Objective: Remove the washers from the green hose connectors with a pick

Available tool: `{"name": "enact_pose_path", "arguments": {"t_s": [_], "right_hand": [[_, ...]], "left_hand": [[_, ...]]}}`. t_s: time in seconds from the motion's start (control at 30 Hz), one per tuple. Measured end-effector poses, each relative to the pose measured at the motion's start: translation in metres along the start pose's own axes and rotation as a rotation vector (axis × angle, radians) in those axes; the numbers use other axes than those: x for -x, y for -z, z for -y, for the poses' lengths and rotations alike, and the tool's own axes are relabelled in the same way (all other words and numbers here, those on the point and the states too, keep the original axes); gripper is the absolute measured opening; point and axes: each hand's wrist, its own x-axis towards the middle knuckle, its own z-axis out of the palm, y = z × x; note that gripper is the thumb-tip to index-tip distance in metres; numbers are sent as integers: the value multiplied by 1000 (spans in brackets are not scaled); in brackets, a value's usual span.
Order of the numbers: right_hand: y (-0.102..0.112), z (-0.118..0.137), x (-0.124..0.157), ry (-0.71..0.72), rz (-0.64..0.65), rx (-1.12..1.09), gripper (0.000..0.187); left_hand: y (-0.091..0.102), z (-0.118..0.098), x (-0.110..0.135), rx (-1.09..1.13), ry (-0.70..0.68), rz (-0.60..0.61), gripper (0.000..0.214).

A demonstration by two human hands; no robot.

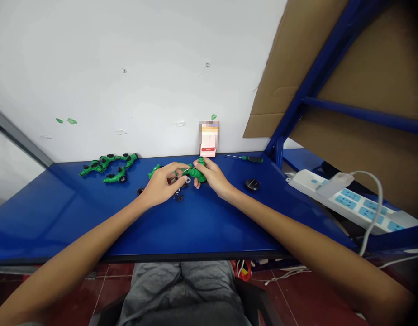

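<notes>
Both my hands meet over the middle of the blue table (195,226). My right hand (212,176) is closed around a green plastic fitting (198,174), held just above the tabletop. My left hand (164,181) pinches the left end of that same fitting with thumb and fingertips. Small black parts (179,197) lie on the table right under the hands. Another green piece (154,170) lies just behind my left hand.
Several green fittings (110,165) lie at the back left. A green-handled screwdriver (246,158) and a small box (209,139) sit by the wall. A black round part (252,184) lies right of my hands. A white power strip (351,201) sits at the right.
</notes>
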Motion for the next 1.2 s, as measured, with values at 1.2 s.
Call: {"name": "enact_pose_path", "arguments": {"t_s": [1.2], "right_hand": [[1,27,18,736,-219,684,9]], "left_hand": [[-1,2,0,165,114,-120,28]]}}
